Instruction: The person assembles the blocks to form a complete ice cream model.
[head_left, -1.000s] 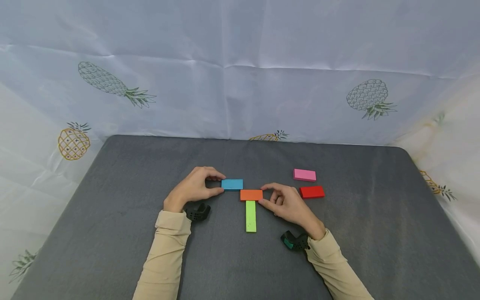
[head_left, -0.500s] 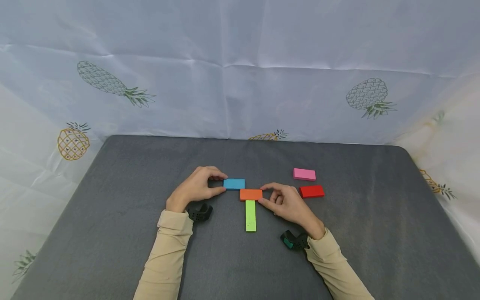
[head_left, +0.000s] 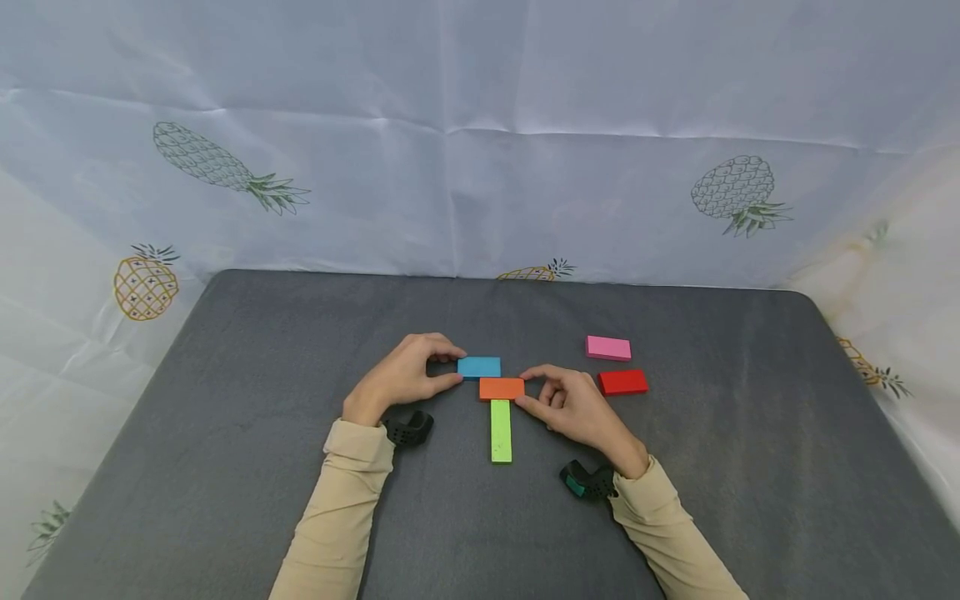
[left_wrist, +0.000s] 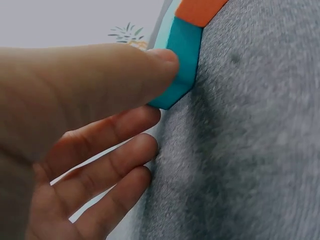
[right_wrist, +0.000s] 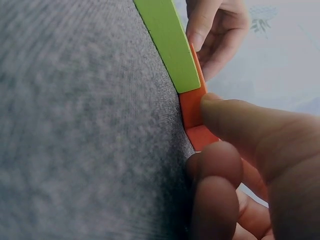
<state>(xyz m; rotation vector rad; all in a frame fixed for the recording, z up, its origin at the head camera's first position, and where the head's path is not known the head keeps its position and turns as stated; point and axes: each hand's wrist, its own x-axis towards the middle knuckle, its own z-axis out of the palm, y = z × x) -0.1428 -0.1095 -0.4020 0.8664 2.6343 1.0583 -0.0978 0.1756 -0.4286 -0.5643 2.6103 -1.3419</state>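
My left hand pinches the left end of a blue block, thumb on the near side and index finger on the far side. Just in front of it lies an orange block, overlapping the blue one's right half along its far edge. The right hand grips the orange block's right end between thumb and index finger. A lime green block points toward me, its far end against the orange block's near side. In the left wrist view the thumb presses the blue block, with the orange block beyond it.
To the right on the grey table lie a pink block and, nearer, a red block. A white pineapple-print cloth hangs behind the table and at its sides. Each wrist wears a black camera mount.
The left hand has slid the blue block to the right, so that it now sits along the far side of the orange block. The right hand has stayed in place on the orange block.
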